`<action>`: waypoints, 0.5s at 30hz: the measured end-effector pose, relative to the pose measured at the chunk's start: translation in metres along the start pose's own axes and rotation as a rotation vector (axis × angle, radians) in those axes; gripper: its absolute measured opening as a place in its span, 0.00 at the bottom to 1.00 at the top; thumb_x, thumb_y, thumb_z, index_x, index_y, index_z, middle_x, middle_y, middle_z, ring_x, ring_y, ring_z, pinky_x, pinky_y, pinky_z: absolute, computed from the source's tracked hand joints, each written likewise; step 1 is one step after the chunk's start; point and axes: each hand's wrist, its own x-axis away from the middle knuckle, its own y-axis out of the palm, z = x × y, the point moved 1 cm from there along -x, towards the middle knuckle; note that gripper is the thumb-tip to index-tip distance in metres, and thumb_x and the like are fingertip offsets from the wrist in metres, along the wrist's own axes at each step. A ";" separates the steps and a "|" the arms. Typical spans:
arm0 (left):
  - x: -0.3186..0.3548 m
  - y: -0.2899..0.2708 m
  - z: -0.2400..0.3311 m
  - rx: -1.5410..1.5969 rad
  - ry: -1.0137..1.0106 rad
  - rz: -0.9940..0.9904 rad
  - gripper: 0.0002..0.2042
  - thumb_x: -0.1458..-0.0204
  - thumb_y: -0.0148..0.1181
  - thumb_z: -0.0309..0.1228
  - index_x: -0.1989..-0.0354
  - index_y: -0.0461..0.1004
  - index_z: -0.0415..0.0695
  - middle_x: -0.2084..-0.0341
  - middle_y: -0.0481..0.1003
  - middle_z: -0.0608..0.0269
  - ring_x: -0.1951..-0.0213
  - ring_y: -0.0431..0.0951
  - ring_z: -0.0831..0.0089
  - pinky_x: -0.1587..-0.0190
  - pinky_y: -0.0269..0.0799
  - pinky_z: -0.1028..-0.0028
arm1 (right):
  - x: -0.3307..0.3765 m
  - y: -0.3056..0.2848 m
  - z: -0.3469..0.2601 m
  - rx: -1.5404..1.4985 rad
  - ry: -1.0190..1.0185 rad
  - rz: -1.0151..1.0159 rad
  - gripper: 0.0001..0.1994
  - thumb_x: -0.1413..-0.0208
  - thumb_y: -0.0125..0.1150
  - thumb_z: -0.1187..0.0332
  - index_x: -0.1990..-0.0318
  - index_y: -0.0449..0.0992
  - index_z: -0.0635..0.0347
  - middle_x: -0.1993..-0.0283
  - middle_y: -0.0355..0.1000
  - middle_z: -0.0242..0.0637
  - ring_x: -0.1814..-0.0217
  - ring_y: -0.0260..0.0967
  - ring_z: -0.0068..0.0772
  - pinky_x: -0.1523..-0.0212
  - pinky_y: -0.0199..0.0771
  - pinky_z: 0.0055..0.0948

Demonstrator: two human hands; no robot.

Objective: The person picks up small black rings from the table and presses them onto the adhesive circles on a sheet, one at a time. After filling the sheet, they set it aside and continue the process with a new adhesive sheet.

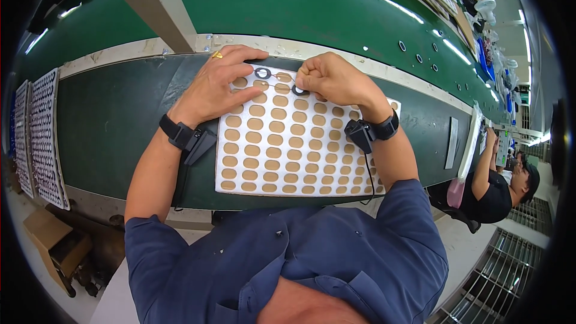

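"Your navy shirt (336, 258) filled 6 o'clock, and the white board (242, 138) lay beyond it at 12, its longer side running roughly 9 to 3?"

"Yes, and your left hand (219, 87) rested at the board's 10, thumb and index parted wide, with the first black ring (257, 74) between their tips, between 2 and 3 from your palm."

"Were you touching it?"

"That couldn't be told. Your right hand (339, 84), at the board's 1, was pinched onto the second black ring (297, 90), which lay at 9 from your knuckles."

"And how did your pair line up?"

"From the first, your second sat near 4, with thin wires (282, 78) showing between; each ring was nearest its own hand."
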 end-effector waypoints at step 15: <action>0.000 0.001 0.000 -0.004 -0.025 -0.026 0.13 0.49 0.75 0.30 0.69 0.76 0.35 0.41 0.79 0.60 0.36 0.73 0.54 0.36 0.71 0.58 | -0.004 0.026 -0.001 -0.104 -0.103 0.249 0.12 0.34 0.66 0.64 0.56 0.82 0.68 0.73 0.79 0.32 0.74 0.73 0.19 0.72 0.71 0.22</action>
